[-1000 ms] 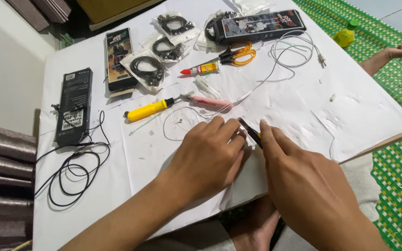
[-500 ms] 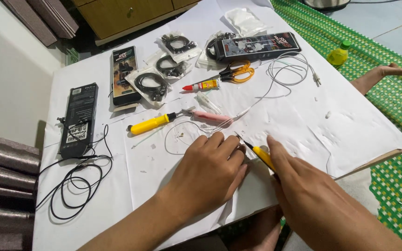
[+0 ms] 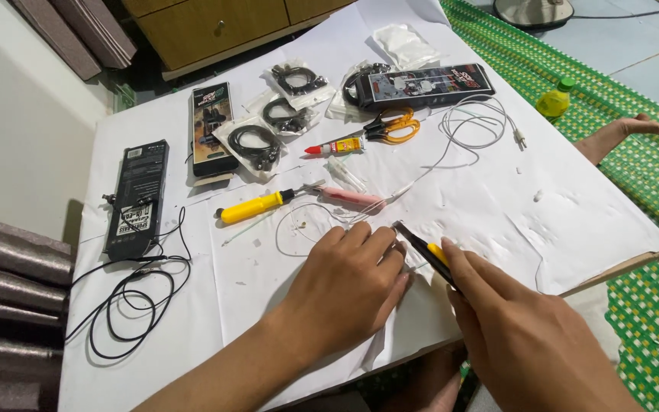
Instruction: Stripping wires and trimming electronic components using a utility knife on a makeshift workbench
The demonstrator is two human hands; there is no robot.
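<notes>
Left hand (image 3: 348, 286): lies palm down and flat on the white paper sheet (image 3: 573, 198), fingers together and pointing away from the person; whether anything is pinned beneath it cannot be told.

Right hand (image 3: 524, 339): closed around a cutter knife (image 3: 425, 253) with a black and yellow body, forefinger laid along its back. The knife tip lies just beside the left hand's fingertips (image 3: 390, 240), on their right, touching or nearly touching the paper.

White wire (image 3: 451, 156): thin, runs from the knife tip up and rightward away from the left hand, looping to a small plug well beyond it. A second fine loop curls on the paper just left of the left hand's fingers.

Beyond the left hand, near: pink tool (image 3: 354, 199), yellow-handled screwdriver (image 3: 257, 207).

Farther beyond: glue tube (image 3: 335, 146), orange-handled scissors (image 3: 392, 127), long dark box (image 3: 425, 84), clear bags holding coiled black cables (image 3: 253, 145), a smaller upright box (image 3: 211, 130).

Left of the left hand, well apart: black flat box (image 3: 137, 197), loose coil of black cable (image 3: 127, 305).

Surface: white paper over a low board, crumpled and flecked with small scraps.

Room: green woven mat (image 3: 650, 175) to the right of the paper, a yellow-green bottle (image 3: 557, 99) on it, a wooden cabinet (image 3: 223, 30) past the far edge.
</notes>
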